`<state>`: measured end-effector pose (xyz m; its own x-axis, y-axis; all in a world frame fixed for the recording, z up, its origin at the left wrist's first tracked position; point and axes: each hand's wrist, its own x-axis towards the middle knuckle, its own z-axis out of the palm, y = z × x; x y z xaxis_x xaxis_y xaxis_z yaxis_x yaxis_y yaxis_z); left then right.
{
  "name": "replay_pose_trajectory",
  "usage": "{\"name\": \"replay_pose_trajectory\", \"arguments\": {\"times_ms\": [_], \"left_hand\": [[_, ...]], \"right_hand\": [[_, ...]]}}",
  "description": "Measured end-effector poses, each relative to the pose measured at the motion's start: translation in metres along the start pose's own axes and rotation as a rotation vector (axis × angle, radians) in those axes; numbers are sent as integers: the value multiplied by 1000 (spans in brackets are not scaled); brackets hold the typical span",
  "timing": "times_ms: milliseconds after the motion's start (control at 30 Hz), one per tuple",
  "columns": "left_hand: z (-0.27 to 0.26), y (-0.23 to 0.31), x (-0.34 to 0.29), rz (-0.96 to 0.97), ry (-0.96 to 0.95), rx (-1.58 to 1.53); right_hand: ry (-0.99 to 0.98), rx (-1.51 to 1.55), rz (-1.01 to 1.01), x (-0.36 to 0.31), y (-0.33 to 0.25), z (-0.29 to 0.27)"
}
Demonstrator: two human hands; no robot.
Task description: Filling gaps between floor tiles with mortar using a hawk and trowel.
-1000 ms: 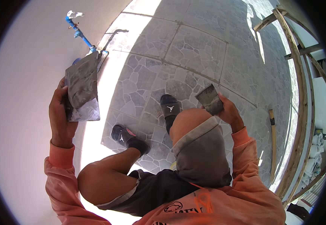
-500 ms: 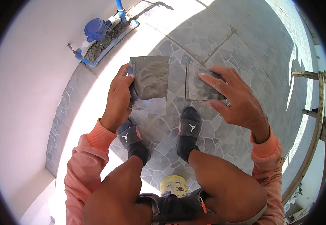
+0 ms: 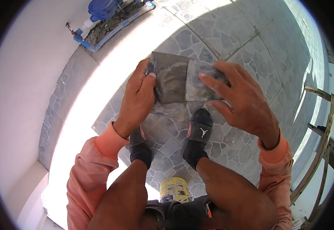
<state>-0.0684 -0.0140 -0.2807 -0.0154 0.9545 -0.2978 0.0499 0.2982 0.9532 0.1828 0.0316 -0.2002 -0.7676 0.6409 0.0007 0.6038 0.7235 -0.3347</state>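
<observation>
My left hand (image 3: pixel 139 92) grips the left edge of a thin, square grey tile (image 3: pixel 169 57), thumb on top. A thick patch of wet mortar (image 3: pixel 171 84) covers much of its face. My right hand (image 3: pixel 245 97) is closed round the right side of a second square piece, grey with a mesh-like texture (image 3: pixel 198 82), apparently a tile; its fingers lie across the face and the thumb is at the lower edge. The two pieces meet edge to edge, or overlap slightly, in front of me above the floor. The undersides of both are hidden.
Below, my feet in dark slides stand on the stone-patterned tiled floor (image 3: pixel 167 147). A yellow bucket (image 3: pixel 174 188) is between my legs. A blue water meter (image 3: pixel 103 8) and pipes (image 3: pixel 111 33) run beside the white wall at left. A wooden frame (image 3: pixel 320 153) stands at right.
My left hand has brought the mortar-covered tile to the right, against the textured tile. The gap between the two has closed. My right hand has shifted only slightly.
</observation>
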Motion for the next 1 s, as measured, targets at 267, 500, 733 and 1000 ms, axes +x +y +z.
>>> {"name": "replay_pose_trajectory", "arguments": {"times_ms": [267,500,733,1000], "left_hand": [[2,-6,-2,51,64,69],[-7,-5,1,-86,145,-301],[-27,-4,-30,-219,172,-370],[-40,-26,-57,-341,247,-445]], "right_hand": [[-72,-129,-12,9,-10,8],[-289,86,203,-6,40,17],[-202,1444,928,-67,135,76],[-160,474,742,-75,154,101]]}}
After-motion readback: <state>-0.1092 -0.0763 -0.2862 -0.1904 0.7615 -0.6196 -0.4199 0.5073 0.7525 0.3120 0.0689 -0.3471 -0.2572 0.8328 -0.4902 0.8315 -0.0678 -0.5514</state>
